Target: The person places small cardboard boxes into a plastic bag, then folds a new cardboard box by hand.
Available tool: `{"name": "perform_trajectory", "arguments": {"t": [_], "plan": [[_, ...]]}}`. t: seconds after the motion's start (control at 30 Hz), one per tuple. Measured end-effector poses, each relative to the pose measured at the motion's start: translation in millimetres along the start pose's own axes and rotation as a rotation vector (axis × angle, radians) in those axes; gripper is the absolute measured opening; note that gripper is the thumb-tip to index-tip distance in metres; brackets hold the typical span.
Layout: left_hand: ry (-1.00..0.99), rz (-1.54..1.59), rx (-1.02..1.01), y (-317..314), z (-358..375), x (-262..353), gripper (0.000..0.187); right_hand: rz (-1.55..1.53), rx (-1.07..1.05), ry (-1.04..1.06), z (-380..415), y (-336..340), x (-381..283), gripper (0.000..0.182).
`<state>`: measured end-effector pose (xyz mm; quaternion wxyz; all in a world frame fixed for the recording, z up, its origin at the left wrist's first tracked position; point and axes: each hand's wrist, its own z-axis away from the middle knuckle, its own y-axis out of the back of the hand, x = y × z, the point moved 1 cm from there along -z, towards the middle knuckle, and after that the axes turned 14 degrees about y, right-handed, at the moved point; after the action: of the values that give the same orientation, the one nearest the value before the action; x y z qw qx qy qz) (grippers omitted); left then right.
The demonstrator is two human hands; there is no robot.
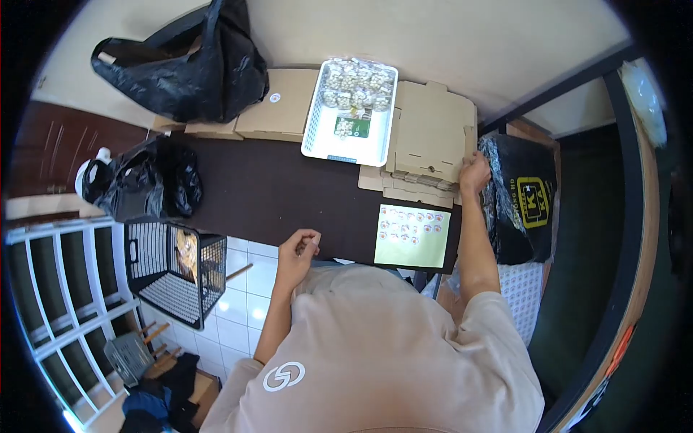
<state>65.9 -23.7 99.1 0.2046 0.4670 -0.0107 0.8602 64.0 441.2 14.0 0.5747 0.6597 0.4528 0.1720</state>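
My right hand [474, 173] is at the right edge of a stack of flattened cardboard boxes [433, 130], its fingers closed on the side of a cardboard box. Resting by the table's front edge, my left hand [299, 249] is loosely curled, with nothing visible in it. Between the hands lies a pale yellow-green sheet [410, 252] bearing rows of small round stickers. A white plastic basket [309, 130] leans partly over the cardboard; it holds several clear bags of small pale pieces [354, 83] and a green packet [351, 128].
Brown cardboard boxes [278, 108] line the wall under a large black plastic bag [216, 72]. Another black bag [162, 180] sits at the dark table's [253, 187] left end. A black crate [177, 274] stands below it. To the right is a black wrapped package [523, 202].
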Motion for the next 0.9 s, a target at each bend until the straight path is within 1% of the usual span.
{"name": "perform_trajectory", "arguments": {"t": [0.07, 0.1, 0.13, 0.17, 0.2, 0.23, 0.27, 0.33, 0.37, 0.4, 0.47, 0.5, 0.53, 0.57, 0.6, 0.67, 0.7, 0.73, 0.8, 0.83, 0.87, 0.9], "plan": [[-0.023, -0.029, 0.040, -10, -2, 7, 0.011, -0.028, 0.028, -0.043, -5, -8, 13, 0.023], [-0.041, -0.027, 0.028, -17, -3, 12, 0.011, -0.045, -0.023, -0.070, -7, -8, 17, 0.022], [-0.060, -0.027, 0.018, -22, -4, 17, 0.011, -0.038, -0.088, -0.127, -9, 5, 5, 0.020], [-0.063, -0.023, 0.050, -27, -5, 24, 0.011, -0.009, -0.025, -0.045, -8, 2, 5, 0.019], [-0.117, -0.039, 0.032, -34, -6, 31, 0.012, 0.021, 0.042, 0.035, -10, 0, 10, 0.018], [-0.170, -0.054, 0.013, -40, -8, 37, 0.012, 0.004, 0.041, 0.058, -13, -2, 14, 0.018], [-0.174, -0.044, 0.040, -42, -13, 40, 0.012, 0.018, 0.080, 0.107, -19, -3, 18, 0.017], [-0.065, 0.049, -0.137, -47, -23, 38, 0.016, 0.018, 0.116, 0.175, -31, 3, 21, 0.015], [0.009, 0.039, -0.166, -47, -30, 38, 0.020, -0.097, 0.067, 0.069, -39, 12, 24, 0.014], [0.004, 0.048, -0.147, -47, -36, 39, 0.020, -0.210, 0.017, -0.038, -47, 21, 28, 0.013], [-0.032, -0.187, -0.110, -49, -48, 43, 0.026, -0.664, 0.000, -0.065, -59, 33, 61, 0.012], [-0.032, -0.178, -0.095, -50, -52, 48, 0.026, -0.800, 0.046, -0.065, -57, 56, 57, 0.013], [-0.011, -0.143, -0.103, -52, -55, 52, 0.031, -0.934, 0.089, -0.070, -54, 89, 48, 0.013], [0.010, -0.109, -0.113, -55, -58, 56, 0.035, -1.045, 0.113, -0.099, -49, 109, 48, 0.013], [0.014, -0.104, -0.106, -59, -60, 58, 0.035, -1.153, 0.137, -0.132, -44, 127, 49, 0.013], [-0.106, -0.033, -0.127, -69, -65, 63, 0.041, -1.272, 0.140, -0.129, -25, 164, 34, 0.013], [-0.152, -0.066, -0.164, -72, -69, 61, 0.051, -1.284, 0.131, -0.107, -14, 172, 32, 0.011], [-0.146, -0.062, -0.166, -71, -64, 66, 0.051, -1.279, 0.126, -0.110, -4, 175, 23, 0.011], [-0.048, 0.281, -0.416, -71, -55, 74, 0.061, -1.388, 0.094, -0.087, 23, 182, -5, 0.010], [-0.103, 0.371, -0.626, -62, -53, 72, 0.074, -1.370, 0.068, -0.107, 36, 182, -27, 0.010], [-0.042, 0.488, -0.678, -51, -51, 65, 0.087, -1.352, 0.043, -0.129, 48, 180, -51, 0.009], [-0.049, 0.508, -0.610, -39, -41, 64, 0.092, -1.374, -0.029, -0.125, 60, 172, -69, 0.010]]}}
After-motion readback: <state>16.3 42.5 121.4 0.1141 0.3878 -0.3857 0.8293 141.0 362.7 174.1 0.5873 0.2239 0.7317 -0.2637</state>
